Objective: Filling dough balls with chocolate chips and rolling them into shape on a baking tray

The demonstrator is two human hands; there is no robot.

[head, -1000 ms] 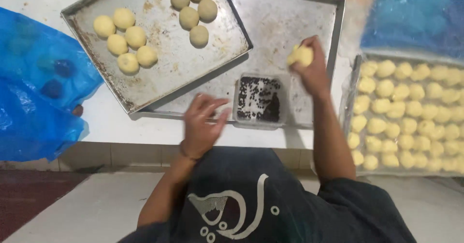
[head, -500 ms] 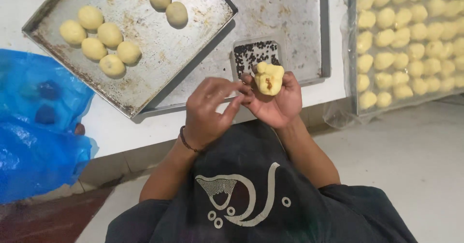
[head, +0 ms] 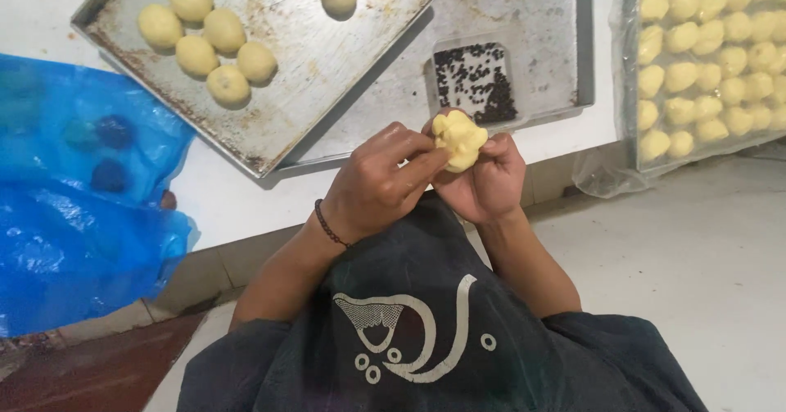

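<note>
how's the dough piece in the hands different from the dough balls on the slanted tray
The dough piece is lumpy and uneven; the dough balls are smooth ovals. It is held off the table between the left hand and right hand; they rest on the slanted tray, untouched. Both are pale yellow.

Both forearms angled in toward the middle, elbows bent. Left hand [head: 381, 181] curled, fingers pinching inward, beaded band at the wrist. Right hand [head: 485, 178] cupped palm-up, touching the left.
</note>
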